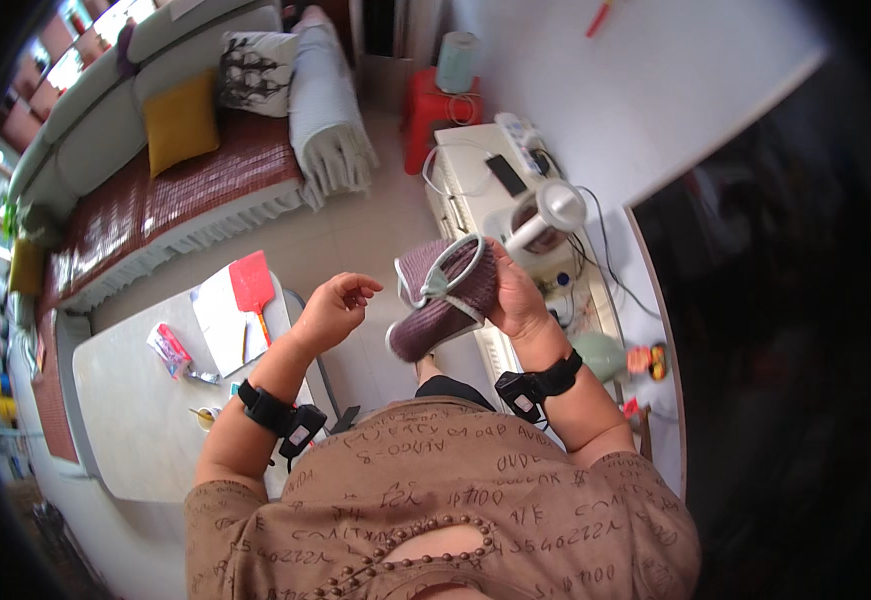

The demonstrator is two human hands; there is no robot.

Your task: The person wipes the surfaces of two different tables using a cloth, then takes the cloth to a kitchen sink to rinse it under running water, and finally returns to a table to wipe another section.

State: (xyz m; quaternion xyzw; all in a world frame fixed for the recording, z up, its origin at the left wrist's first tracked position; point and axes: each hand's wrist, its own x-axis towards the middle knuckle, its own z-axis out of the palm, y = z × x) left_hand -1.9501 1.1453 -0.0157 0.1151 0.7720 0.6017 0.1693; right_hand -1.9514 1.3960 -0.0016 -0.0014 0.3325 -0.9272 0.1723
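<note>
My right hand [521, 300] grips the right side of a purple ribbed fabric item [473, 277] with pale piping and a small pale bow or tie. It is held up in front of my body, above the floor. A rounded flap hangs at its lower left, and a loop-like opening faces upward. Whether it is a slipper or a cap I cannot tell. My left hand [336, 311] hovers a short way to its left, fingers loosely bent and holding nothing. Black straps with small boxes are on both forearms.
At left stands a pale table [127, 435] with a red fly swatter [250, 279], papers [214, 322], a tissue packet [170, 350] and a cup [208, 417]. A cabinet [473, 142] at right bears a phone [506, 175], a white appliance [561, 204] and cables. Behind are a sofa [105, 169] and red stool [422, 112].
</note>
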